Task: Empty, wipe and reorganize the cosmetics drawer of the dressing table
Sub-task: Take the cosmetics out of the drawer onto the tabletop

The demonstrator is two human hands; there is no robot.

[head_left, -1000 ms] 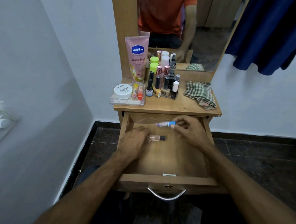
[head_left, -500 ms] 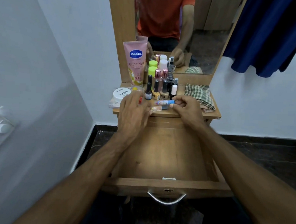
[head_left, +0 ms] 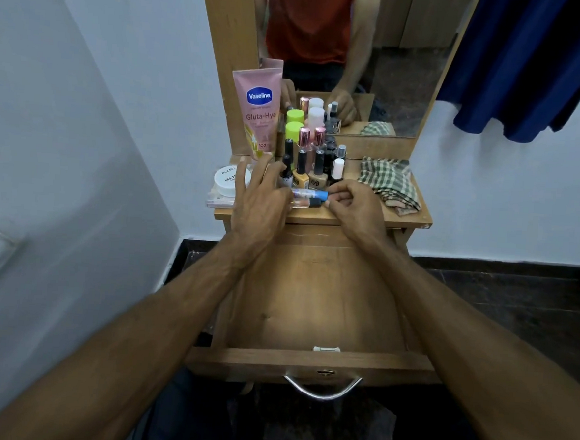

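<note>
Drawer [head_left: 314,300] pulled out, bare inside; right hand [head_left: 354,207] pinches blue tube [head_left: 312,194], left hand [head_left: 259,197], fingers spread, holds clear tube [head_left: 305,203], both over tabletop [head_left: 368,215], apparently parking last items before wiping.

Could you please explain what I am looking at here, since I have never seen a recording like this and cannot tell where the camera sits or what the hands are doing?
There is no machine: a person wears one wide-angle camera on the head, looking down at two bare hands. They sit before a small wooden dressing table with a mirror; its wooden drawer is pulled out and its visible floor is bare. On the tabletop stand a pink Vaseline tube, a cluster of small nail-polish bottles, a white round jar and a crumpled green checked cloth. The right hand pinches a thin blue-capped tube at the table's front edge. The left hand, fingers spread, is at a small clear bottle with a dark cap just below it.
</note>
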